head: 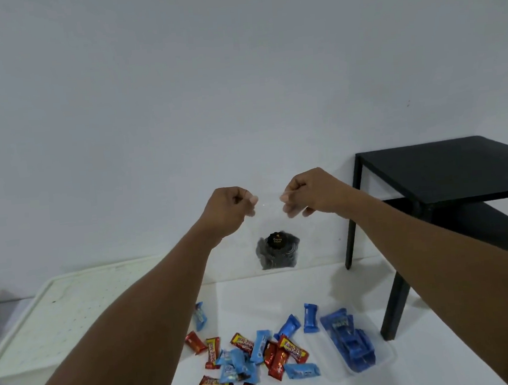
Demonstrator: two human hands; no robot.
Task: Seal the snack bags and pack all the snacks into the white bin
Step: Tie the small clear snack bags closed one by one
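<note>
Left hand (231, 207) and right hand (303, 194) pinch top edge of clear plastic bag of dark snacks (275, 230) mid-air, above loose red and blue wrapped candies (284, 346); white perforated bin (73, 312) left, black table (457, 170) right.

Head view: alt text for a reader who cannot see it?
The left hand and right hand pinch the top edge of a clear bag of dark snacks, held up. Below lie scattered red and blue wrapped snacks.

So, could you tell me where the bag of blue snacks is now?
In the head view, the bag of blue snacks lies on the white surface at lower right, between the loose wrapped snacks and the black table.
</note>
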